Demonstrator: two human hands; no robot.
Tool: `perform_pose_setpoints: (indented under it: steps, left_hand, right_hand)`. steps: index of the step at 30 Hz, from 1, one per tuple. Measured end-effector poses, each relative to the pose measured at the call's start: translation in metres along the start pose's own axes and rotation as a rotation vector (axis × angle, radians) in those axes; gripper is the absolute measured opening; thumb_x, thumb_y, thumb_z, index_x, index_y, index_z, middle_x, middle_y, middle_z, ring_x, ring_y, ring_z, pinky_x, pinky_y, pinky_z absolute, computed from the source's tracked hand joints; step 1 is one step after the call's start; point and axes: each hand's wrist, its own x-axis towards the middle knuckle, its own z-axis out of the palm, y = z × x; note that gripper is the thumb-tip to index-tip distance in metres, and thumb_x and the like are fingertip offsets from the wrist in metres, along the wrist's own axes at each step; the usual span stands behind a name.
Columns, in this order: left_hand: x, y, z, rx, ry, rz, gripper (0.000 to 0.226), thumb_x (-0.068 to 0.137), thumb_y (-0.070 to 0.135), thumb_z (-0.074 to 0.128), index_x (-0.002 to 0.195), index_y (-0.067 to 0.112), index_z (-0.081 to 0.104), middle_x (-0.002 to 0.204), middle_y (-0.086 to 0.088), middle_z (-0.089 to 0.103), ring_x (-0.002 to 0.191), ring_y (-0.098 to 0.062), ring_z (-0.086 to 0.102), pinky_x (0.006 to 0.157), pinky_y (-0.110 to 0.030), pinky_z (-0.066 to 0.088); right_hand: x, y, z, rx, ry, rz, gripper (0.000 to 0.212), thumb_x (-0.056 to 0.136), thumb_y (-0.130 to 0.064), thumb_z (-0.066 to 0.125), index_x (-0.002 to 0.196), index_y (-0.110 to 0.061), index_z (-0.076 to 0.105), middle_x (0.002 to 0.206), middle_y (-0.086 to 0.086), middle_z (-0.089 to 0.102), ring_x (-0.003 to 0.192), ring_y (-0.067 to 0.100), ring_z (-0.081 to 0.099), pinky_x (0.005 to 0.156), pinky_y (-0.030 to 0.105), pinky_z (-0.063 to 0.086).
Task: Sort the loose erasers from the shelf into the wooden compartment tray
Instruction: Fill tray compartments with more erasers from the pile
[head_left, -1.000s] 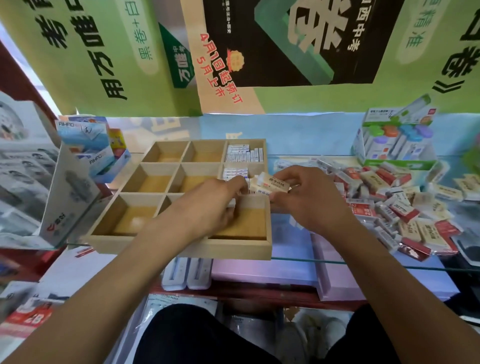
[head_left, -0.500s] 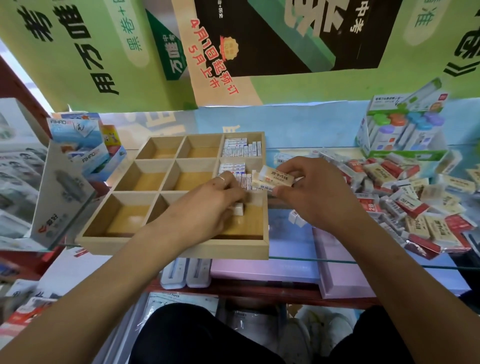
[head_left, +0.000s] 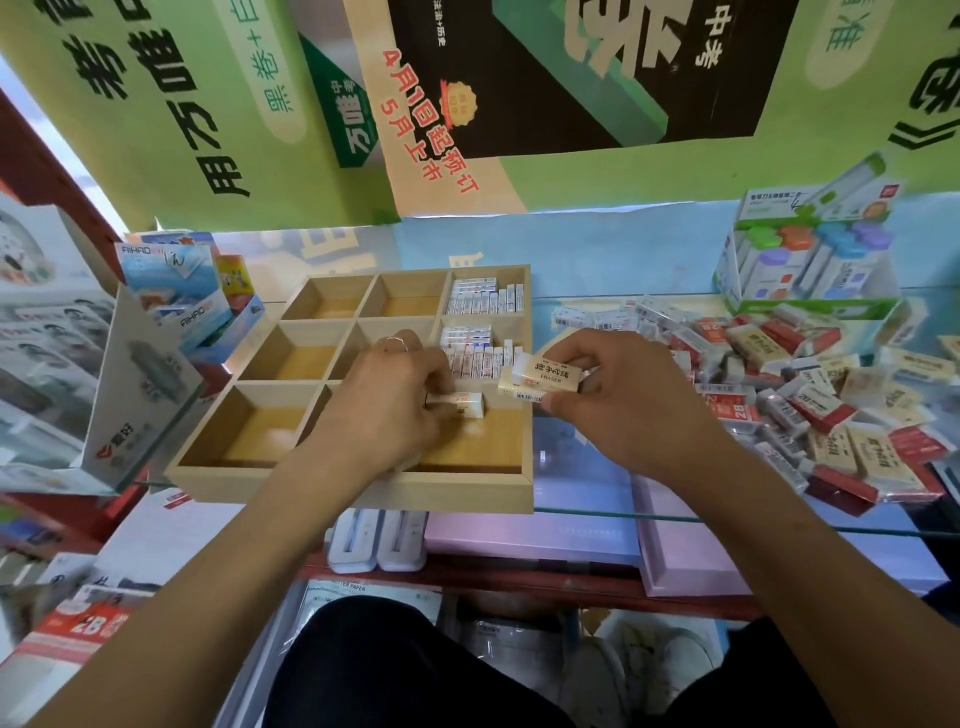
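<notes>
Two cream erasers (head_left: 540, 378) marked "ERASER" are sitting pinched in the right hand (head_left: 613, 400) – the lower could be slipping out. Just beside it, the left hand (head_left: 395, 400) is gripping a white eraser (head_left: 460, 404) over the wooden compartment tray (head_left: 353, 491). Rightward, packs in the loose pile (head_left: 810, 395) are reading "2B".

Two hands (head_left: 395, 400) (head_left: 618, 410) with erasers (head_left: 540, 376) over wooden tray (head_left: 363, 493)

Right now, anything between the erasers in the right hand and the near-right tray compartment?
Only the left hand, holding an eraser over that compartment. The right hand holds its erasers by the tray's right wall.
</notes>
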Motion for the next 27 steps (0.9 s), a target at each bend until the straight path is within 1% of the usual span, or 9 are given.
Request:
perform_pose_setpoints:
  steps: [3, 5, 8, 12, 14, 18, 23, 25, 27]
  left_hand:
    - [-0.01, 0.016, -0.01, -0.457, 0.024, -0.095, 0.016, 0.079, 0.013, 0.077, 0.082, 0.027, 0.069, 0.08, 0.007, 0.068, 0.077, -0.003, 0.062, 0.075, -0.012, 0.047]
    - [-0.015, 0.031, -0.015, -0.785, -0.058, -0.209, 0.014, 0.082, 0.014, 0.075, 0.094, 0.019, 0.069, 0.08, -0.003, 0.074, 0.081, -0.014, 0.07, 0.082, -0.022, 0.053]
    - [-0.017, 0.042, -0.012, -0.993, -0.06, -0.351, 0.021, 0.085, 0.014, 0.071, 0.103, 0.009, 0.061, 0.079, -0.013, 0.074, 0.076, -0.025, 0.071, 0.076, -0.034, 0.057]
    - [-0.019, 0.039, -0.011, -1.198, -0.004, -0.432, 0.016, 0.085, 0.003, 0.068, 0.099, 0.009, 0.061, 0.079, -0.013, 0.074, 0.071, -0.02, 0.071, 0.07, -0.026, 0.059]
    - [-0.021, 0.034, -0.015, -1.146, -0.004, -0.402, 0.018, 0.085, -0.001, 0.068, 0.097, 0.012, 0.065, 0.081, -0.011, 0.075, 0.072, -0.019, 0.071, 0.071, -0.026, 0.059]
    - [-0.024, 0.018, -0.021, -0.67, 0.022, -0.157, 0.027, 0.085, 0.002, 0.069, 0.096, 0.027, 0.074, 0.082, -0.001, 0.073, 0.076, -0.011, 0.067, 0.077, -0.029, 0.056]
    - [-0.025, 0.017, -0.016, -0.364, -0.047, 0.028, 0.041, 0.079, 0.004, 0.071, 0.112, 0.027, 0.067, 0.091, -0.001, 0.068, 0.077, -0.012, 0.065, 0.076, -0.032, 0.053]
    - [-0.026, 0.019, -0.015, -0.368, -0.046, 0.059, 0.04, 0.076, 0.006, 0.071, 0.111, 0.026, 0.067, 0.097, -0.001, 0.067, 0.083, -0.011, 0.065, 0.078, -0.024, 0.053]
    - [-0.025, 0.016, -0.013, -0.27, -0.026, 0.119, 0.03, 0.072, 0.009, 0.07, 0.099, 0.023, 0.072, 0.094, 0.003, 0.069, 0.083, -0.006, 0.061, 0.077, -0.015, 0.046]
  right_hand:
    - [0.001, 0.001, 0.003, 0.079, 0.003, 0.025, 0.023, 0.081, -0.016, 0.074, 0.1, -0.026, 0.068, 0.102, -0.009, 0.067, 0.081, 0.006, 0.064, 0.061, 0.011, 0.042]
    - [0.002, 0.0, 0.007, 0.131, 0.02, 0.038, 0.024, 0.08, -0.016, 0.076, 0.101, -0.025, 0.068, 0.103, -0.007, 0.068, 0.083, 0.009, 0.066, 0.068, 0.018, 0.047]
    - [0.001, -0.004, 0.011, 0.168, 0.032, 0.033, 0.025, 0.077, -0.017, 0.078, 0.097, -0.027, 0.067, 0.1, -0.007, 0.069, 0.084, 0.011, 0.067, 0.075, 0.026, 0.051]
    - [-0.002, -0.008, 0.014, 0.221, -0.018, 0.024, 0.028, 0.075, -0.018, 0.08, 0.097, -0.028, 0.066, 0.097, -0.011, 0.068, 0.083, 0.005, 0.067, 0.073, 0.019, 0.05]
    - [-0.002, -0.008, 0.013, 0.246, -0.03, 0.021, 0.028, 0.075, -0.016, 0.08, 0.095, -0.029, 0.066, 0.095, -0.013, 0.068, 0.082, 0.003, 0.067, 0.074, 0.02, 0.051]
    - [0.0, -0.004, 0.01, 0.219, -0.001, 0.024, 0.029, 0.076, -0.016, 0.079, 0.1, -0.027, 0.068, 0.102, -0.009, 0.069, 0.083, 0.007, 0.068, 0.081, 0.03, 0.055]
    - [-0.001, -0.003, 0.011, 0.209, 0.011, 0.019, 0.028, 0.077, -0.016, 0.079, 0.1, -0.027, 0.067, 0.105, -0.007, 0.069, 0.081, 0.011, 0.068, 0.083, 0.033, 0.055]
    - [-0.002, -0.002, 0.01, 0.197, 0.018, 0.006, 0.027, 0.077, -0.016, 0.078, 0.097, -0.029, 0.066, 0.103, -0.007, 0.069, 0.078, 0.009, 0.068, 0.08, 0.028, 0.054]
    - [-0.002, -0.001, 0.009, 0.175, 0.019, 0.007, 0.025, 0.078, -0.017, 0.078, 0.096, -0.03, 0.065, 0.1, -0.009, 0.069, 0.076, 0.005, 0.066, 0.075, 0.022, 0.051]
